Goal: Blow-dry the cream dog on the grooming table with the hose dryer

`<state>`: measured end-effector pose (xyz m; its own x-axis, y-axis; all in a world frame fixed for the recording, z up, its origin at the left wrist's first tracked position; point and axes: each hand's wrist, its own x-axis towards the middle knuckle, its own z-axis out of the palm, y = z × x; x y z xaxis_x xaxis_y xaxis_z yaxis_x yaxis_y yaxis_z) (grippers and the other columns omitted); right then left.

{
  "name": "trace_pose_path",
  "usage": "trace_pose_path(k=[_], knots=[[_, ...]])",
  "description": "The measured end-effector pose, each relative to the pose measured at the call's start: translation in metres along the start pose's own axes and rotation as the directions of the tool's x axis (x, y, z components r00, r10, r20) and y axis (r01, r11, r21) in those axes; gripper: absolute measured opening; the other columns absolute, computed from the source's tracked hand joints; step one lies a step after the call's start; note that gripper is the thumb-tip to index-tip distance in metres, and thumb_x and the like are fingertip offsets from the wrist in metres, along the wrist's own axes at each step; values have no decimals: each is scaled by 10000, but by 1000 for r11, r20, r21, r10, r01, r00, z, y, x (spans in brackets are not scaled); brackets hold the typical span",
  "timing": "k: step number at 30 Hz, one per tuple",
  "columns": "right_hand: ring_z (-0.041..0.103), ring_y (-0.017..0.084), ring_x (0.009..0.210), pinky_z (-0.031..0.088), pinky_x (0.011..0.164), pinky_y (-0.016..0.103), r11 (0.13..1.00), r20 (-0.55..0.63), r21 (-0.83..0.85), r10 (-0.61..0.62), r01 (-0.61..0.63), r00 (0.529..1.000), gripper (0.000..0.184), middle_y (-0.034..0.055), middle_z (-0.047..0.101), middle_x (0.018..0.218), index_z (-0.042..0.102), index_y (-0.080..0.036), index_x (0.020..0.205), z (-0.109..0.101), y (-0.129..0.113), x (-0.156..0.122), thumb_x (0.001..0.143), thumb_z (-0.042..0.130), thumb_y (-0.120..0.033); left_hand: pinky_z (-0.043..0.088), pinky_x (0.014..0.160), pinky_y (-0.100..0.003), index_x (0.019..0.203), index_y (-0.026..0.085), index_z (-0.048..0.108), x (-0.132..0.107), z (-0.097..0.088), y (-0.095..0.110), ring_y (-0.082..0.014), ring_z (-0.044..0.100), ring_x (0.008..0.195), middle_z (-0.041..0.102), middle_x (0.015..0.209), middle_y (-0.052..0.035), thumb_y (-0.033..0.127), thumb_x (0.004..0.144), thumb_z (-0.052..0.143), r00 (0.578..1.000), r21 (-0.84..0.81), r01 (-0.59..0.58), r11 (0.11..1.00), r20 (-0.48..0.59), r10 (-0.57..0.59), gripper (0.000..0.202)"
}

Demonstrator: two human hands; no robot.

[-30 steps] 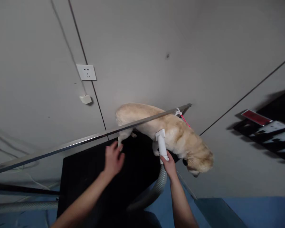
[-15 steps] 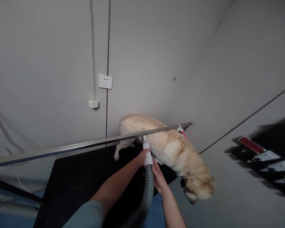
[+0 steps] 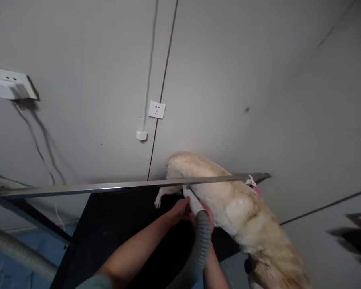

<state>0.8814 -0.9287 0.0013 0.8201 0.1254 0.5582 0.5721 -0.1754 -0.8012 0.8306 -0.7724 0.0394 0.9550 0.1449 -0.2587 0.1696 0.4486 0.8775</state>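
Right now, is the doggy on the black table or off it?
On. The dog has a hind paw on the black table.

Grey wall panels (image 3: 210,60) fill the upper frame, a dark seam (image 3: 169,52) passing a white power socket (image 3: 157,110) near centre. Blue flooring (image 3: 6,273) shows at lower left.

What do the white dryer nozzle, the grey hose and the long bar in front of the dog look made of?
White dryer nozzle: probably hard plastic, smooth, going by its even, opaque white.
Grey hose: likely flexible plastic, fairly matt; it's ribbed and bends in a curve.
Long bar: apparently metal, perhaps steel, since bright reflections streak its straight surface.
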Motion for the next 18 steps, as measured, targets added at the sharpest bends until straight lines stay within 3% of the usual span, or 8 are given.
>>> trace_pose_path(k=[2, 4, 5, 8, 10, 12, 16, 18], knots=[[747, 425, 1127, 576, 1106, 690, 994, -297, -97, -80, 54, 952, 592, 159, 769, 1175, 679, -224, 1120, -37, 7, 7, 773, 823, -681, 587, 1131, -527, 1033, 239, 718, -31, -32, 14, -301, 747, 1119, 788, 1113, -116, 552, 794, 833, 985, 143, -129, 981, -98, 144, 410], [730, 454, 1127, 549, 1088, 756, 968, -463, -236, -187, 83, 866, 502, 178, 751, 1185, 705, -207, 1156, -76, 15, 9, 858, 803, -599, 537, 1216, -529, 1163, 268, 765, -71, -82, 41, -310, 718, 1237, 796, 1288, -116, 552, 852, 739, 831, 554, -437, 708, -51, 553, 421], [723, 458, 1147, 529, 1104, 770, 957, -476, -281, -204, 72, 856, 457, 177, 745, 1211, 710, -209, 1186, -90, 19, 8, 908, 776, -566, 530, 1226, -533, 1170, 285, 777, -91, -109, 58, -319, 712, 1271, 801, 1309, -112, 562, 901, 673, 749, 697, -456, 554, -36, 662, 401], [714, 438, 1191, 520, 1141, 733, 948, -404, -315, -184, 52, 896, 374, 166, 745, 1241, 719, -208, 1231, -92, 27, 6, 1000, 704, -502, 576, 1133, -533, 1187, 229, 787, -134, -176, 111, -355, 745, 1231, 812, 1287, -168, 480, 986, 494, 542, 933, -54, 357, -273, 795, 435], [726, 399, 1176, 560, 1123, 661, 964, -352, -256, -165, 75, 921, 390, 163, 747, 1249, 700, -196, 1262, -65, 31, 12, 1012, 698, -496, 604, 1013, -536, 1243, 186, 800, -146, -193, 135, -402, 767, 1184, 809, 1304, -213, 465, 1024, 431, 520, 896, 292, 334, -441, 731, 512], [739, 359, 1145, 601, 1080, 603, 977, -325, -168, -181, 132, 928, 436, 157, 744, 1261, 666, -197, 1294, -29, 36, 23, 1003, 714, -518, 603, 917, -507, 1248, 178, 818, -148, -190, 146, -422, 782, 1146, 821, 1279, -228, 467, 1058, 389, 543, 837, 471, 278, -524, 657, 551], [760, 330, 1108, 652, 1010, 541, 950, -158, -73, -312, 304, 937, 471, 137, 765, 1233, 671, -236, 1303, 28, 46, 50, 976, 761, -563, 571, 839, -442, 1187, 195, 837, -144, -170, 146, -398, 792, 1115, 842, 1221, -211, 437, 1084, 342, 547, 820, 526, 225, -528, 649, 561], [773, 329, 1123, 664, 1018, 534, 895, -23, -12, -446, 446, 895, 473, 131, 780, 1239, 687, -241, 1297, 44, 49, 59, 954, 802, -546, 560, 839, -434, 1177, 199, 835, -144, -165, 144, -394, 788, 1133, 841, 1240, -200, 423, 1080, 333, 536, 821, 526, 221, -522, 663, 558]])
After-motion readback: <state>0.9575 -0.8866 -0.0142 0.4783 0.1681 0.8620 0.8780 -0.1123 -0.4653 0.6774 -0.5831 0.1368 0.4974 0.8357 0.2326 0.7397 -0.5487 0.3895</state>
